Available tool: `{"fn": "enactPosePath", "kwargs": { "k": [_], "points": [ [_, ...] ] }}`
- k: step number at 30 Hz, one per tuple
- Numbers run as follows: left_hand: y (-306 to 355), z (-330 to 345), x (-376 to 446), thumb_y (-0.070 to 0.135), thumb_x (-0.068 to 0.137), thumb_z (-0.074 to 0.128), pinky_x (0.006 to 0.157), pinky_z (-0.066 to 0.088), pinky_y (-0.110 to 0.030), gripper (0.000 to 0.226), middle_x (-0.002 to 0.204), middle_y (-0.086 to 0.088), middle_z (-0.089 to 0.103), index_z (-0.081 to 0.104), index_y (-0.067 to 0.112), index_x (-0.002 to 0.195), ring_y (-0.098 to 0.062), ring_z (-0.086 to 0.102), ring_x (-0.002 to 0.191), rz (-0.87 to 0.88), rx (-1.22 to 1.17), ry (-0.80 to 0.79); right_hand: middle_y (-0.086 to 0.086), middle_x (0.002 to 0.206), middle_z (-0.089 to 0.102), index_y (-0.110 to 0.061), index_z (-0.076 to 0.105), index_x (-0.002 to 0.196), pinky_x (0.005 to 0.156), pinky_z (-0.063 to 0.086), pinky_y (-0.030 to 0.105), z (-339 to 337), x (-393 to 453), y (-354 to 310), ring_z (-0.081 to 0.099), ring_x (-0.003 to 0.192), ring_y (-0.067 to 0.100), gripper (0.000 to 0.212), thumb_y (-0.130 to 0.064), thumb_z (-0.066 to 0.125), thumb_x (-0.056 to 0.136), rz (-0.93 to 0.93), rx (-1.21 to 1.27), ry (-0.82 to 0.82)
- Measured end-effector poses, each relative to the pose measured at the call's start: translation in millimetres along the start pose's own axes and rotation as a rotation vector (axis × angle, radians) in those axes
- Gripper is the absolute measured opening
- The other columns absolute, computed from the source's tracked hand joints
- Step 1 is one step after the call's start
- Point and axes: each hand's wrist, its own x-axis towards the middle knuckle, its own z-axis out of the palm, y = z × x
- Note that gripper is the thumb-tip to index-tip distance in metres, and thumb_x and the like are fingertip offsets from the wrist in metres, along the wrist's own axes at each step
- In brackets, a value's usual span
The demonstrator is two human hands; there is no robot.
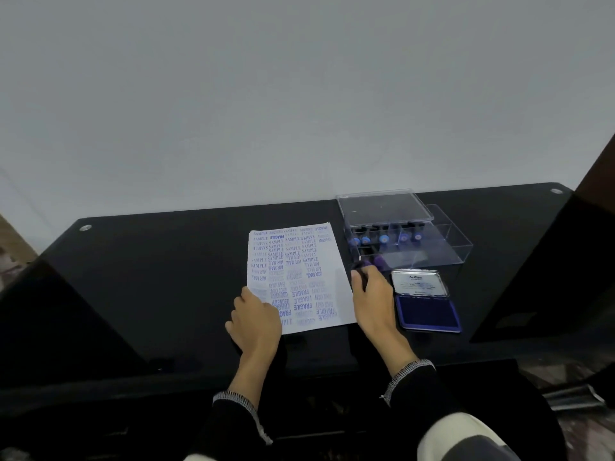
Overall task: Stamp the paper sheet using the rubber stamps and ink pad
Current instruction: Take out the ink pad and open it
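Soft, even light is washing the grey wall point(299, 94), casting no hard shadows. The black glass table point(149, 277) is reading dim, its lower frame sinking into darkness. Wide-angle distortion is bending the edges; fine print is smearing slightly.

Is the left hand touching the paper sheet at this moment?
Touching. The head view shows the left hand lying flat on the near left corner of the paper sheet, its fingers covering some of the printed stamps, with no gap visible.
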Motion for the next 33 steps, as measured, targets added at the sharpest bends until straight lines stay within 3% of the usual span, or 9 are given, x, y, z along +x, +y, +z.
{"fn": "enactPosePath", "kwargs": {
  "k": [3,5,8,12,17,21,27,30,33],
  "points": [
    [-3,-2,-14,0.016,0.093,0.047,0.094,0.033,-0.044,0.041,0.127,-0.012,0.046,0.041,0.008,0.133,-0.029,0.049,0.109,-0.024,0.126,0.013,0.006,0.09,0.061,-0.012,0.049,0.1,0.059,0.037,0.026,-14,-7,7,0.055,0.077,0.018,0.014,-0.025,0.046,0.099,0.061,0.071,0.047],
    [-1,0,-18,0.016,0.091,0.053,0.096,0.031,-0.047,0.05,0.135,-0.012,0.039,0.038,0.01,0.138,-0.03,0.042,0.115,0.01,0.169,0.07,0.006,0.089,0.059,-0.014,0.047,0.1,0.067,0.041,0.032,-22,-17,13,0.054,0.08,0.022,0.014,-0.028,0.046,0.098,0.101,0.059,0.133],
    [10,6,-19,0.013,0.09,0.057,0.101,0.028,-0.048,0.048,0.141,-0.008,0.04,0.046,0.014,0.136,-0.029,0.038,0.123,0.297,0.088,0.13,0.003,0.089,0.05,-0.012,0.048,0.105,0.089,0.031,0.041,-29,-29,21,0.042,0.086,0.023,0.018,-0.028,0.045,0.099,0.181,-0.038,0.364],
    [30,21,-23,0.028,0.098,0.047,0.113,0.016,-0.039,0.035,0.145,0.005,0.04,0.051,0.024,0.133,-0.017,0.026,0.135,0.672,0.047,-0.114,0.009,0.092,0.056,-0.01,0.048,0.103,0.102,0.02,0.045,-41,-26,29,0.049,0.098,0.03,0.013,-0.023,0.047,0.097,0.282,-0.027,0.594],
    [43,40,-29,0.04,0.098,0.045,0.117,0.009,-0.039,0.042,0.151,0.007,0.035,0.045,0.027,0.139,-0.015,0.022,0.142,0.812,0.063,-0.267,0.001,0.092,0.053,-0.009,0.048,0.106,0.112,0.009,0.051,-45,-14,44,0.049,0.11,0.033,0.015,-0.022,0.045,0.099,0.303,-0.008,0.535],
    [54,50,-31,0.048,0.098,0.043,0.119,-0.007,-0.041,0.052,0.157,0.008,0.025,0.036,0.028,0.145,-0.014,0.007,0.148,0.833,0.116,-0.363,-0.004,0.091,0.049,-0.015,0.045,0.102,0.114,0.005,0.05,-46,-9,52,0.049,0.108,0.029,0.01,-0.024,0.042,0.1,0.247,0.013,0.481],
    [62,57,-30,0.051,0.099,0.038,0.119,-0.005,-0.042,0.055,0.156,0.008,0.027,0.034,0.027,0.147,-0.013,0.012,0.147,0.826,0.102,-0.377,-0.003,0.091,0.05,-0.011,0.045,0.106,0.114,0.008,0.043,-58,-2,57,0.051,0.099,0.022,0.013,-0.021,0.046,0.098,0.192,0.019,0.484],
    [55,57,-23,0.045,0.101,0.037,0.119,-0.002,-0.042,0.048,0.153,0.008,0.033,0.038,0.026,0.145,-0.014,0.017,0.146,0.793,0.069,-0.312,-0.004,0.091,0.053,-0.019,0.042,0.098,0.098,0.026,0.036,-65,-3,52,0.049,0.088,0.014,0.008,-0.019,0.049,0.097,0.126,-0.008,0.45],
    [40,57,-12,0.036,0.1,0.043,0.119,0.004,-0.047,0.041,0.15,0.004,0.04,0.047,0.022,0.139,-0.019,0.025,0.143,0.719,0.052,-0.201,0.004,0.088,0.058,-0.015,0.051,0.097,0.074,0.043,0.033,-77,2,47,0.055,0.081,0.019,0.008,-0.012,0.054,0.091,0.144,0.069,0.313]
  ]
}}
